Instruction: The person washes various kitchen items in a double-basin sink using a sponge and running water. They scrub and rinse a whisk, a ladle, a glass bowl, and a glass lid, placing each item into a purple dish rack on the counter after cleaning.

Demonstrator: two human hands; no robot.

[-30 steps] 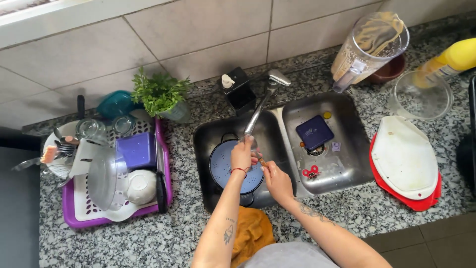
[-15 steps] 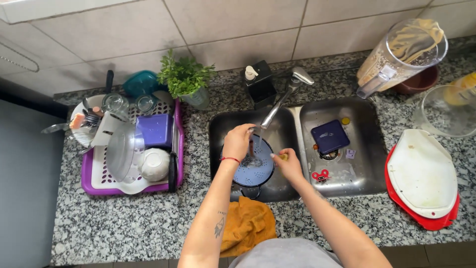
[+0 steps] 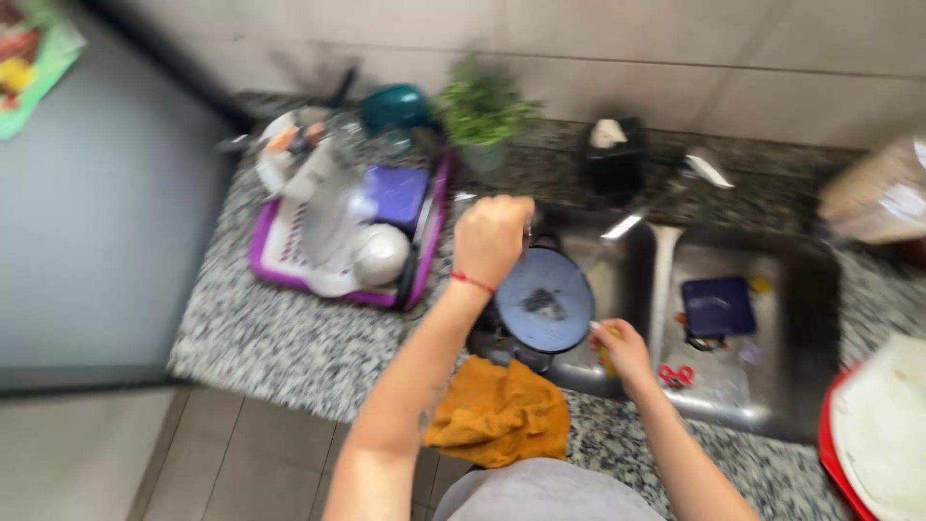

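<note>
Pan lid, round and blue-grey with a dark smudge at its centre, is seen at the middle of the frame, held over the left basin of the steel sink. The lid is gripped at its upper left edge by the left hand, whose grip is closed in a fist on the rim; a thin red band is worn at that wrist. The lid thus lies down and to the right of this grip, its flat face turned up toward the camera. The right hand is placed just beside the lid's lower right edge, curled around something small and yellow, probably a sponge; motion blur hides how tightly it is held. Both hands are close to the lid, with the left one actually on it.

Nearest the viewer, an orange cloth is draped over the front edge of the speckled granite desk. In the right basin a dark blue square container is seen. Left of the sink, a purple drying rack loaded with dishes is set on the desk. Farther back, a small green plant, a faucet and a pale tiled wall are seen.
</note>
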